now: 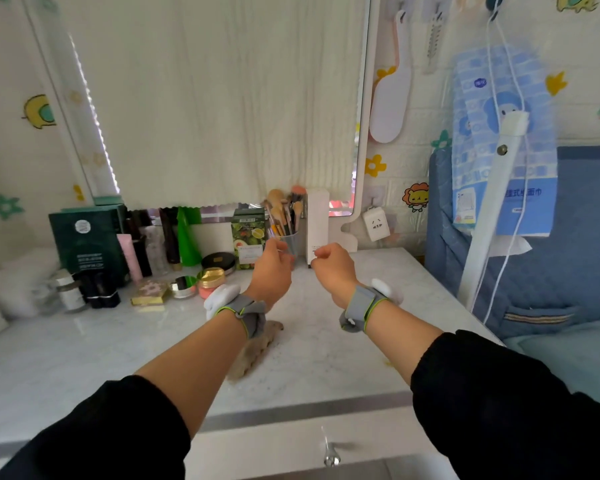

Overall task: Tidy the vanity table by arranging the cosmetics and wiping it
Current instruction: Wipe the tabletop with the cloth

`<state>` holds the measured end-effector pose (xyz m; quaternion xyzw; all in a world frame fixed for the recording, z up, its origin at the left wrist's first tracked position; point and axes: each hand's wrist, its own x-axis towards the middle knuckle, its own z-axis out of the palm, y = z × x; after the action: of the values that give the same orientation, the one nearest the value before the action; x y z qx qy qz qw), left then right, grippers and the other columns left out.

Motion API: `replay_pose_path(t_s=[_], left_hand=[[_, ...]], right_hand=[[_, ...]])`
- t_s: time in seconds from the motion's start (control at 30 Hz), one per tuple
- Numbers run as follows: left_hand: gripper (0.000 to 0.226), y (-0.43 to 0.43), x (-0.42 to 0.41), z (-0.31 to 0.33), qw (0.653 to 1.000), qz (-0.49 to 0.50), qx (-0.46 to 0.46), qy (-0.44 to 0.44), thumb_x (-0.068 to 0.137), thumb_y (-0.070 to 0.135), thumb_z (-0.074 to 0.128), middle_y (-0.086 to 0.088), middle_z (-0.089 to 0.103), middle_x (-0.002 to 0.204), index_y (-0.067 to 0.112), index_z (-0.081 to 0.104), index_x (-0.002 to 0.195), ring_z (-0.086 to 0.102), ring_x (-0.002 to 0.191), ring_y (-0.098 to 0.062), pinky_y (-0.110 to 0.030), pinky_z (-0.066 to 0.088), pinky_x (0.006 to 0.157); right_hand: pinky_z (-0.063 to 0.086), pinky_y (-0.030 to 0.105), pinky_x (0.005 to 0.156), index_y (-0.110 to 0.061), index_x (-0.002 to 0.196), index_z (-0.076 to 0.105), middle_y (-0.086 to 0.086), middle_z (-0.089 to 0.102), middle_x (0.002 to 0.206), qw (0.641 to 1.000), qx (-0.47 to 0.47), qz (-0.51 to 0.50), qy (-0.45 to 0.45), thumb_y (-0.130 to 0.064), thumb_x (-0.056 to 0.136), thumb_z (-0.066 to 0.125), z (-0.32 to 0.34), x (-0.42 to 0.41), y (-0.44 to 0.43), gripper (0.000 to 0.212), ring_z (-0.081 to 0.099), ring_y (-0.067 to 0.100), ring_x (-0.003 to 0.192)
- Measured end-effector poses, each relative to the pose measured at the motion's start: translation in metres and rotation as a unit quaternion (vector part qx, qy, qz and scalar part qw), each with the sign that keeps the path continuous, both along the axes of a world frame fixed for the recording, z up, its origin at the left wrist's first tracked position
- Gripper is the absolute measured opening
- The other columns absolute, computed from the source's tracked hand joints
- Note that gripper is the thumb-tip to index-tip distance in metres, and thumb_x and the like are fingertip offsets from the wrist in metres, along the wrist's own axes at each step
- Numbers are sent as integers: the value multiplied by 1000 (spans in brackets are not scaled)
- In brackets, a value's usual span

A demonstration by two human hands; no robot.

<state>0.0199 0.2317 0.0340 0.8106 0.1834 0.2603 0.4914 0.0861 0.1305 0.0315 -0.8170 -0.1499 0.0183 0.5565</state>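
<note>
Marble top (94, 344): L hand (272, 268), R hand (333, 266) grips curled.

**Soft, even light with wide-angle bend**

Bright, diffuse light fills the scene. A light strip (90, 109) at upper left glows slightly blown out. The glossy table (326, 341) carries a faint sheen and weak shadows. Straight lines bow near the edges, and the jars (66, 289) at far left look smeared.
</note>
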Motion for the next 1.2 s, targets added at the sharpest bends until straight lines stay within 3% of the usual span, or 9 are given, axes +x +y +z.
replay_pose_path(t_s=[0.13,0.27,0.43,0.57,0.73,0.87,1.0,1.07,1.2], left_hand=[[20,-1,-31,1,999,6,36,12,98,8,41,-5,58,92,6,46,118,57,85,-22,-44,52,81],[21,4,-66,-7,997,25,71,32,98,11,44,-5,60,97,7,50,118,63,93,-27,-46,55,82],[16,11,-105,-21,990,40,122,65,95,12,52,-8,63,100,8,58,109,61,92,-24,-36,50,82],[14,14,-134,-28,979,39,165,110,91,23,61,-1,65,92,13,65,100,55,81,-13,-23,42,72],[33,15,-151,-40,956,5,227,188,80,35,74,-4,61,101,12,65,102,56,91,-20,-26,43,77],[20,12,-153,-42,939,13,285,193,90,21,61,-15,59,108,5,65,101,55,101,-29,-31,40,83],[17,11,-154,-32,966,34,195,165,94,17,55,-10,62,100,6,65,103,56,90,-23,-30,45,78],[14,12,-153,-26,982,45,117,142,95,17,55,-5,61,89,8,65,99,55,79,-19,-27,47,67],[13,13,-151,-17,990,69,30,118,95,16,52,-4,60,80,10,63,93,51,67,-14,-23,42,52]], right_hand=[[54,46,87,-24,74,61,8,65,92,999,8,44,17,-8,81,55,-3,-25,1,19,63,34,101],[52,42,87,-26,68,60,6,65,91,995,-25,92,27,-11,84,57,-12,-51,2,22,63,30,97],[46,29,78,-18,88,70,2,65,91,987,-78,143,15,-8,85,60,-26,-74,6,14,58,19,87],[47,26,85,-15,97,72,7,69,107,983,-103,152,-10,-6,84,61,-35,-93,9,19,62,23,102],[47,26,85,-15,101,70,8,67,111,976,-131,171,-39,-1,84,57,-39,-104,4,26,61,23,104],[43,24,79,-17,105,69,10,63,115,971,-146,178,-64,1,83,56,-40,-108,0,31,59,23,103],[42,27,86,-24,113,65,13,49,125,967,-163,180,-78,-4,86,54,-40,-106,-3,36,50,29,115],[44,30,91,-24,120,63,13,47,128,965,-167,190,-76,-7,86,56,-37,-107,-4,39,48,31,120],[43,22,73,-20,127,58,9,55,125,971,-116,207,-40,-13,88,61,-31,-111,-4,40,56,26,110]])
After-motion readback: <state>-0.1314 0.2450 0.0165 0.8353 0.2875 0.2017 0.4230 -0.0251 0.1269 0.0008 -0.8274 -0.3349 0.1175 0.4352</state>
